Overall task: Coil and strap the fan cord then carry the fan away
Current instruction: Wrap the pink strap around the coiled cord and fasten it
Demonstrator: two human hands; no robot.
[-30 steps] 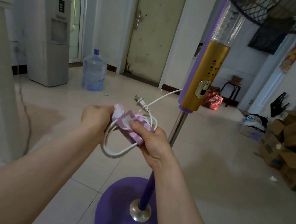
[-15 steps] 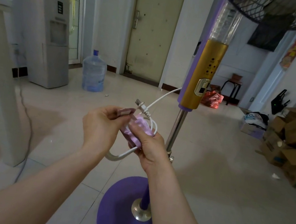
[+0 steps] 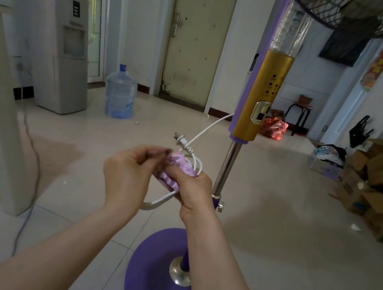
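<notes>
Room: tiled floor (image 3: 284,234), door on the far wall, a water dispenser (image 3: 62,49) and a water bottle (image 3: 119,92) far left, cardboard boxes (image 3: 378,197) heaped at the right.
Fan: there it stands, purple base (image 3: 152,271) near and centre, pole rising to the gold control panel (image 3: 260,98), grille just cutting in at top right. It hasn't budged, so the carrying part is all to come!
Cord: white cord (image 3: 201,136) runs down from the left of the gold panel into a small bundle between the hands; one loop (image 3: 156,200) hangs out below them, near the left wrist.
Strap: the lilac strap (image 3: 176,170) is now round the bundle. A second ago its flap stood open with a pale patch showing; now that flap is folded over and the patch is out of sight.
Left hand: left hand (image 3: 128,175) has come across from the far-left end of the bundle and pinches the strap's top end, fingers curled narrow.
Right hand: right hand (image 3: 193,187) grips the bundle from the right, thumb pressing down on the strap, fingers closed round cord and strap together.
Plug: the plug (image 3: 180,140) pokes up just beyond the hands, prongs pointing left, free of the strap.
Meaning: I'd say the strapping is at its last press; whether the fastening has caught, I can't tell. Once it holds, both hands are free for the pole.
</notes>
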